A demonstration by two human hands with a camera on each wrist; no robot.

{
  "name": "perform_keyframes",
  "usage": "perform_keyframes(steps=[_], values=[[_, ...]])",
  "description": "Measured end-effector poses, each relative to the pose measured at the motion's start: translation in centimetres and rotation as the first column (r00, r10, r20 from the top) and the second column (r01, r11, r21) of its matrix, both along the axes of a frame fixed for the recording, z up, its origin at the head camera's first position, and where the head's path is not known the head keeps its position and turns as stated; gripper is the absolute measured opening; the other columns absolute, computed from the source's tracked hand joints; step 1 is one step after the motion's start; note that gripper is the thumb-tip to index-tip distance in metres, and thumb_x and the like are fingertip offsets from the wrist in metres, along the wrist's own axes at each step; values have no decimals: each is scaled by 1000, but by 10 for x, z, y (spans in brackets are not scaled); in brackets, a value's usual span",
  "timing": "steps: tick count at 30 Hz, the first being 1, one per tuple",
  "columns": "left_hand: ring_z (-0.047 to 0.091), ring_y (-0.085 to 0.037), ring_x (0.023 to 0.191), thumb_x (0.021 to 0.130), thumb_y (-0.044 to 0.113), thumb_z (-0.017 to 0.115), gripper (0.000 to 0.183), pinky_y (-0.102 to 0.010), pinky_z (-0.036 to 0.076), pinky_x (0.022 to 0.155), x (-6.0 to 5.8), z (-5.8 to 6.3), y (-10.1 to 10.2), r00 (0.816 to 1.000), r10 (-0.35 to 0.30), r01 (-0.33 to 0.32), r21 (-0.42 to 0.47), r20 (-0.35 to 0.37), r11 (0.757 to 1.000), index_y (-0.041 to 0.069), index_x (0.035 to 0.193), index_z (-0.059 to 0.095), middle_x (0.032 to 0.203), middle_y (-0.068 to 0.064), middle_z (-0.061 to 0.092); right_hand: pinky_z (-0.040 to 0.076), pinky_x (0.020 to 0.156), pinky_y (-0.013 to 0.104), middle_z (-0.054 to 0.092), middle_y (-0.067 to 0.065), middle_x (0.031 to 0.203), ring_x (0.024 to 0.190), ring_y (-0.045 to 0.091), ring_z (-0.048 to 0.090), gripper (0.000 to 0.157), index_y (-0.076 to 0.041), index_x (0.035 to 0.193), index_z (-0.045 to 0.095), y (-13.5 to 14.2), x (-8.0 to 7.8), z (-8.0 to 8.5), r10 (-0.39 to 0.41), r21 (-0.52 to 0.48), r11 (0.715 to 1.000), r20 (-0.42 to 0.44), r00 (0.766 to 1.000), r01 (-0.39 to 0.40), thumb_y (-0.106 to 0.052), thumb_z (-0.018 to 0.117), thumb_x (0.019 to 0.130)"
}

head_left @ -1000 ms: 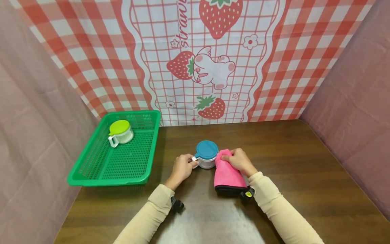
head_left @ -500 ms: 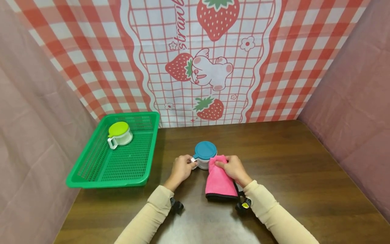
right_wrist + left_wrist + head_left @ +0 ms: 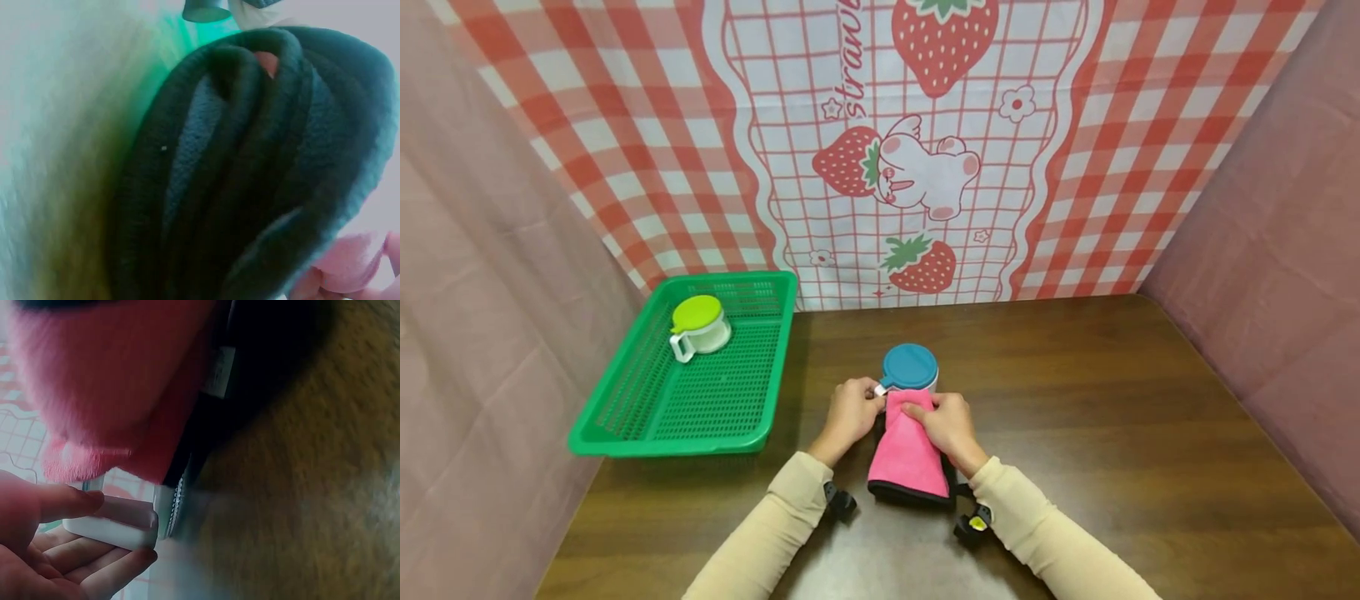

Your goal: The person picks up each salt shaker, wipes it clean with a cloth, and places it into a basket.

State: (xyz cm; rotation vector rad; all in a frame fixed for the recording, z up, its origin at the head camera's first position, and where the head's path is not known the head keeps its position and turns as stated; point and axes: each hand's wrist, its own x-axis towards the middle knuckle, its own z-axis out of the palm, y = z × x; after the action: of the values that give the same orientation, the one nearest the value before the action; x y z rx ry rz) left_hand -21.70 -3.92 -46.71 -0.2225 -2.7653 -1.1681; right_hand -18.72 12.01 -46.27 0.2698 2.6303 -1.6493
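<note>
A small jar with a blue lid point(image 3: 911, 365) stands upright on the brown table point(image 3: 1120, 433). My left hand point(image 3: 847, 419) pinches its white handle point(image 3: 122, 528) between thumb and fingers, as the left wrist view shows up close. With my right hand point(image 3: 952, 429) I grip a pink cloth point(image 3: 910, 460) with black edging, bunched at the top. The cloth hangs in front of the jar and hides most of its body. Its folds and dark edging point(image 3: 250, 144) fill much of the right wrist view, where only part of the hand shows.
To the left sits a green plastic basket point(image 3: 662, 448) with perforated walls. Inside it, near the back, is a similar jar with a lime-green lid point(image 3: 698, 321). A red checked strawberry curtain point(image 3: 917, 167) closes off the back, and pink drapes point(image 3: 1262, 208) hang at the sides.
My right hand has moved the pink cloth leftward from the jar's right side across its front. The left hand keeps hold of the handle, and the jar stays about where it was.
</note>
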Motion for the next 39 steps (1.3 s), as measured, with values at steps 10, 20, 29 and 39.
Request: perform_keyframes(steps=[10, 20, 29, 39], values=[[69, -24, 78, 80, 14, 74, 11, -36, 52, 68, 0, 0, 1, 1000, -1, 1, -20, 12, 1000, 6, 87, 74, 81, -6, 76, 45, 52, 24, 67, 4, 70, 59, 10, 54, 28, 0, 97, 76, 1, 2, -1, -50, -34, 998, -9, 999, 50, -24, 77, 82], [68, -24, 75, 79, 16, 77, 11, -34, 51, 64, 1, 2, -1, 1000, -26, 26, -30, -11, 999, 6, 83, 73, 79, -7, 75, 47, 58, 24, 73, 13, 86, 68, 12, 59, 36, 2, 102, 74, 12, 1, 0, -82, -37, 996, 14, 997, 83, -26, 79, 80], [60, -19, 66, 75, 12, 75, 8, -30, 45, 59, 0, 2, -2, 1000, -28, 27, -19, -4, 999, 7, 78, 72, 72, -4, 73, 46, 58, 24, 73, 14, 90, 69, 14, 58, 35, 1, 106, 73, 20, 3, -1, -72, -2, 997, 21, 997, 73, -25, 76, 83], [56, -15, 65, 72, 9, 73, 5, -28, 45, 60, -3, -1, -8, 999, -38, 38, -24, 5, 999, 7, 77, 71, 69, -2, 70, 46, 59, 25, 70, 14, 91, 71, 16, 56, 36, 2, 109, 72, 32, 8, 3, -77, -25, 997, 58, 995, 79, -25, 74, 85]])
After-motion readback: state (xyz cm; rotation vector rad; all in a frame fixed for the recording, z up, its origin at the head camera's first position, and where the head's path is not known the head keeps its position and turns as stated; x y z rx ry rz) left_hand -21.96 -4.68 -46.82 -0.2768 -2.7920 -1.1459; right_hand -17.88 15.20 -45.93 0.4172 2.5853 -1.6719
